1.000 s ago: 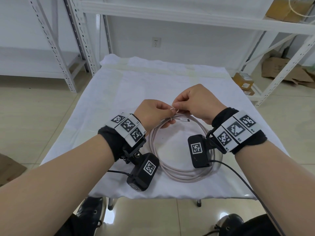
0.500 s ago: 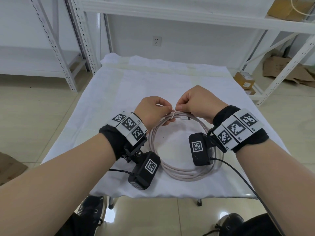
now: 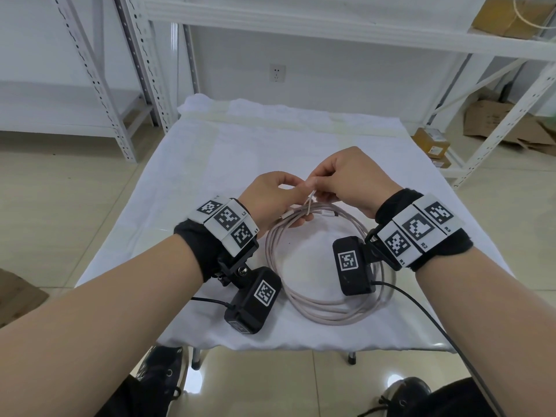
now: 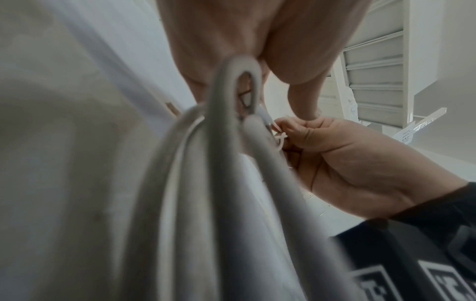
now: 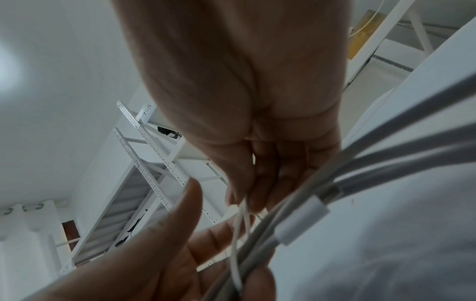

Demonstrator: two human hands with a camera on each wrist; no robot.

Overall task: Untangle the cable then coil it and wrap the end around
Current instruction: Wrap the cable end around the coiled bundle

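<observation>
From the head view, the coiled cable [image 3: 326,266] lies mid-frame on the white-clothed surface [image 3: 180,182], its far arc lifted off the cloth between the two hands. The left hand [image 3: 272,200] sits just left of centre, fingers curled under the bundled strands and holding them. The right hand [image 3: 350,179], just right of it, pinches a thin white tie [image 3: 310,203] that loops round the bundle and runs up to its fingertips. A white connector [image 3: 327,213] lies along the top strands just right of the tie. White metal shelving [image 3: 346,34] crosses the top of the frame, cardboard boxes [image 3: 431,143] at right.

Over to the left wrist view: thick blurred cable [image 4: 206,183] strands fill the centre, one bending into a tight loop under the left hand [image 4: 231,40] at the top. The right hand [image 4: 347,158] comes in from the right, fingers [image 4: 298,126] closed tight on the tie [image 4: 279,140], right against the bundle.

Right wrist view now: the right hand [image 5: 244,81] hangs from the top, thumb and fingertips narrow, nipping the tie [image 5: 240,222], which drops as a slim loop. The left hand [image 5: 165,244] rises from lower left, fingers curled round the cable [image 5: 386,163] strands where the tie meets them, thumb standing free. The connector [image 5: 301,220] sits on the bundle right of centre.
</observation>
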